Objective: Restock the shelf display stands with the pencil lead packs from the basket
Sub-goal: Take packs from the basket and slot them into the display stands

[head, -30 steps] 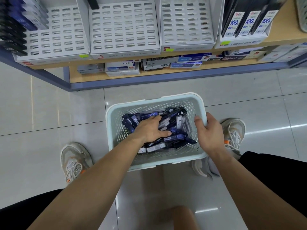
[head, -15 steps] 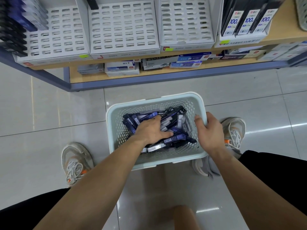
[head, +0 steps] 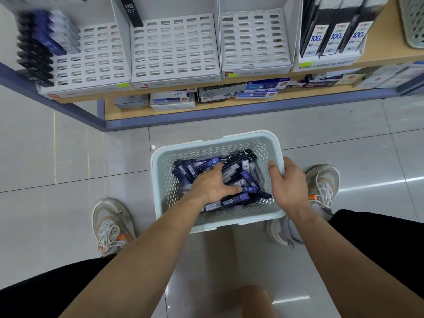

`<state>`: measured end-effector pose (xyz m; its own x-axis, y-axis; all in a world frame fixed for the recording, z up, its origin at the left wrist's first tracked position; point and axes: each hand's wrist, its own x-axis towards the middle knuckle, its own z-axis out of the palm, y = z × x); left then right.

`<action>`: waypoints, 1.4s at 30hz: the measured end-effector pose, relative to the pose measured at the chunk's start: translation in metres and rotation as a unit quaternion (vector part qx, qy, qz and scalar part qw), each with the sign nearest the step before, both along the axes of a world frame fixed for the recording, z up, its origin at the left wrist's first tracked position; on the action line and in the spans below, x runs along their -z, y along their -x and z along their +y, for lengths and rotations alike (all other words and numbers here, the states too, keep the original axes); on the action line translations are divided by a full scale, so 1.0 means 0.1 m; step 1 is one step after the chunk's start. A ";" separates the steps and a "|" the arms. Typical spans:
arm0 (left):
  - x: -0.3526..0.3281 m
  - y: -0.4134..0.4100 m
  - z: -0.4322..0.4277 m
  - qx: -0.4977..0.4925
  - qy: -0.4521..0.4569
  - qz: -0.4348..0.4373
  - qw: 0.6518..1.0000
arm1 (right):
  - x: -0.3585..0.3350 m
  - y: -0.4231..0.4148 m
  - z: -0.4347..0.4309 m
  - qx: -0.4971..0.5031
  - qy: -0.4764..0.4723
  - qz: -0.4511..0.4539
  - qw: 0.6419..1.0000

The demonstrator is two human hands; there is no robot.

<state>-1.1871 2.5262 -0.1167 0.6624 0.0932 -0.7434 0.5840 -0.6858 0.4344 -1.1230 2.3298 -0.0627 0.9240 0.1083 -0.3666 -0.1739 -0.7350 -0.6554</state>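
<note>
Glossy tiled floor (head: 68,157) under a pale perforated basket (head: 155,180), beside a wooden shelf (head: 387,47) bearing white display stands (head: 174,53).

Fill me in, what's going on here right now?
A person leans over a basket on the floor. The left hand is down among the pencil lead packs, fingers curled into the pile, while the right hand grips the basket's right rim. Nothing is lifted yet; the display stands above show mostly empty slots.
</note>
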 end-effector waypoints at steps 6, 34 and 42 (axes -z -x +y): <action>0.08 -0.01 -0.03 -0.005 -0.034 -0.033 0.999 | 0.01 0.00 0.00 -0.002 0.008 -0.008 1.000; 0.04 0.01 0.10 0.006 -0.024 -0.016 1.000 | 0.05 0.01 -0.01 -0.007 0.014 -0.022 1.000; -0.19 0.20 0.30 -0.086 0.039 -0.024 0.995 | 0.05 0.00 -0.01 -0.008 0.012 -0.026 1.000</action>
<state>-1.2068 2.5565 -0.0979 0.6772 0.1518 -0.7200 0.6667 -0.5406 0.5131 -1.1231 2.3293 -0.0677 0.9403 0.1143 -0.3206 -0.1284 -0.7531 -0.6452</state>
